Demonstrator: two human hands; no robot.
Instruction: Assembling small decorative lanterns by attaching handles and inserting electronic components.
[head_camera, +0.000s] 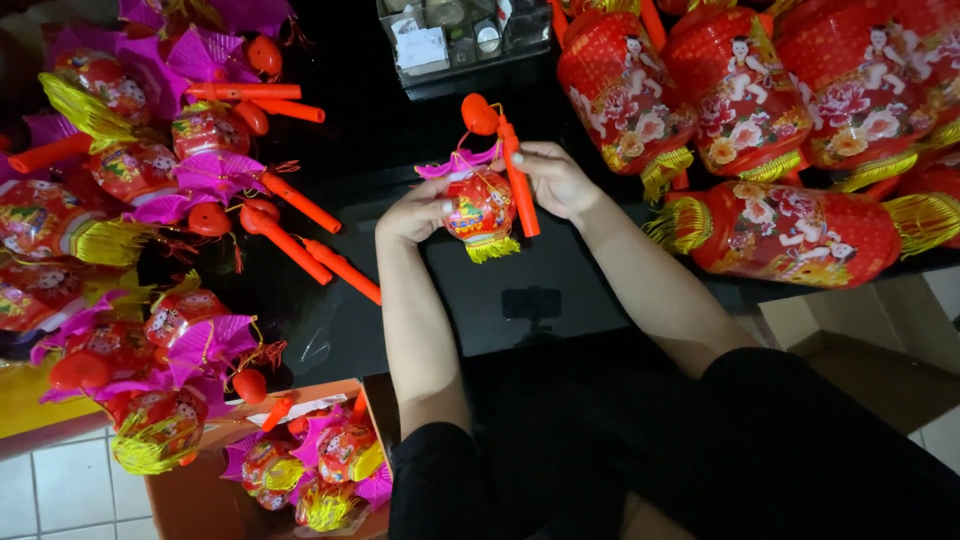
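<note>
- Lantern, small, red with a yellow fringe, sits between both hands above the dark table.
- Left hand cups its side; right hand grips the orange stick.
- Steady support probably spares the pink petals; the finger contact is unclear.

Lantern, small, with orange handle: 1, between the fingers of both hands.
Large red lanterns: about 5, right of the fingers.
Small lanterns in a pile: too overlapped to count, left of the fingers.
Cardboard box of small lanterns: 1, below left of the fingers.
Clear organiser: 1, above the fingers.
</note>
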